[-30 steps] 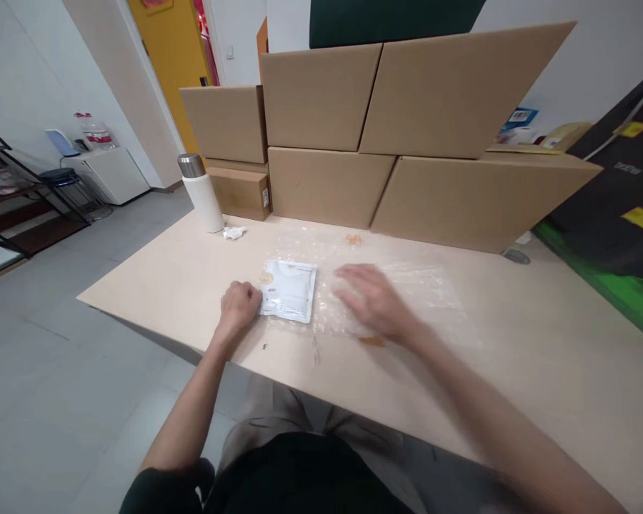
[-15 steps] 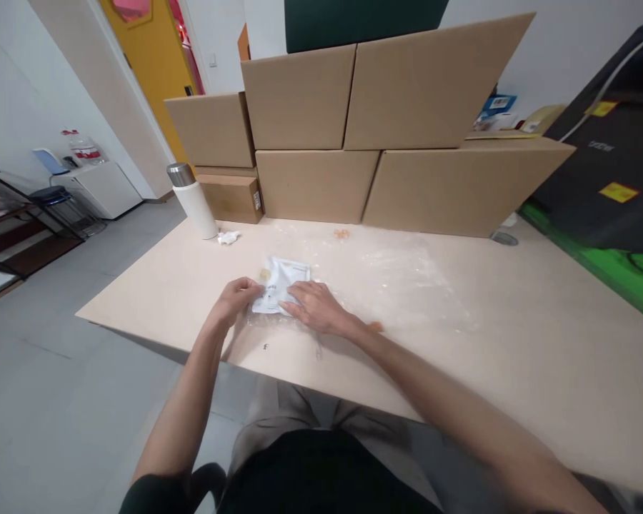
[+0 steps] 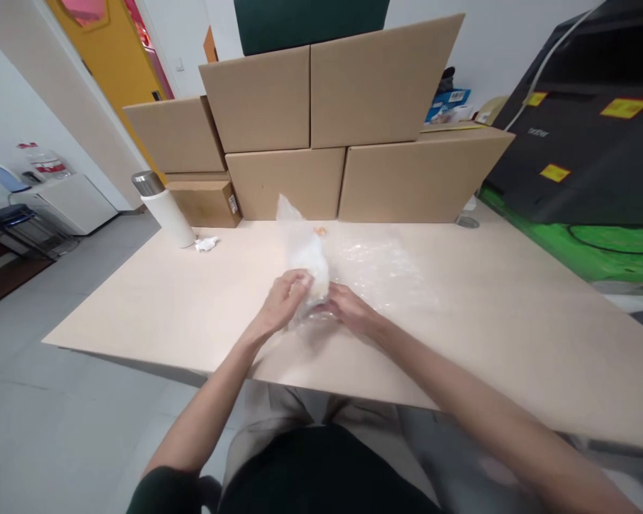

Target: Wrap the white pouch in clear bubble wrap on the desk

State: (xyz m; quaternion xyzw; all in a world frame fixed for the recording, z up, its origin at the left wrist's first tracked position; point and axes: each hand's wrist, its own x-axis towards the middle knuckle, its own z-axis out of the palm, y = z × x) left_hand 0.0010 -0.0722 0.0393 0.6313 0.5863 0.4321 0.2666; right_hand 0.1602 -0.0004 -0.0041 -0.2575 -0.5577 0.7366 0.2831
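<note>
Both of your hands are closed on the white pouch [image 3: 309, 263]: your left hand [image 3: 283, 300] pinches its lower left edge between thumb and fingers, and your right hand [image 3: 349, 308] grips the lower right from underneath. You hold it lifted off the table [image 3: 514, 314], standing nearly on edge, its upper corner pointing up toward the cardboard boxes [image 3: 321, 135]. Gripping at the bottom with both hands keeps the limp pack upright and leaves its upper part free (the motion blur hides how the fingertips sit). Just to the right of your hands a clear plastic sheet [image 3: 380, 268] lies crumpled flat on the table, and a small orange scrap [image 3: 319, 231] lies behind the pouch. A white flask [image 3: 163, 208] and a crumpled bit of paper [image 3: 206, 244] stand well apart at the left.

Half a second ago the pouch lay flat on the plastic with your hands pressing on its near edge; a second ago your right hand was off it, open over the sheet. Now it is raised and turned on end.
</note>
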